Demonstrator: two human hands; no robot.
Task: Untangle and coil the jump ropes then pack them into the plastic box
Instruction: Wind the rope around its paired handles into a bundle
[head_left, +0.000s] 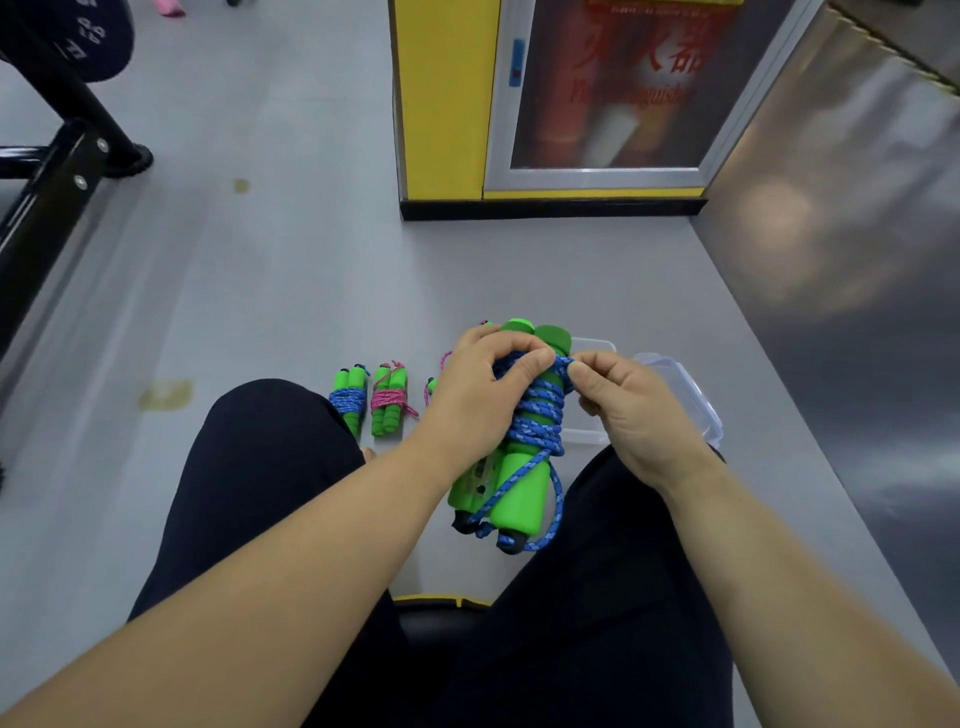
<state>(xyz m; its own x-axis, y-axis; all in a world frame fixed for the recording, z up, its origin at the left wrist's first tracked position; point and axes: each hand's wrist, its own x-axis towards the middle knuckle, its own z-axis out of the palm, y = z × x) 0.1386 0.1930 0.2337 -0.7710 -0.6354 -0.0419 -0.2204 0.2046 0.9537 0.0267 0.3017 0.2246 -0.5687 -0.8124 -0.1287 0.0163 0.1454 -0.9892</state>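
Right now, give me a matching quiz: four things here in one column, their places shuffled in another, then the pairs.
1 loose-looped blue rope
2 pink bundle
3 tidy blue bundle
4 plastic box

A farthest left on the floor
B gripped by left hand, cord pinched by right hand
C on the floor behind the hands
D just right of the tidy blue bundle

Pairs: 1-B, 2-D, 3-A, 4-C

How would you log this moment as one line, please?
step: coiling blue jump rope | left hand: grips wrapped handles | right hand: pinches rope | floor: blue bundle, pink bundle | plastic box: behind hands
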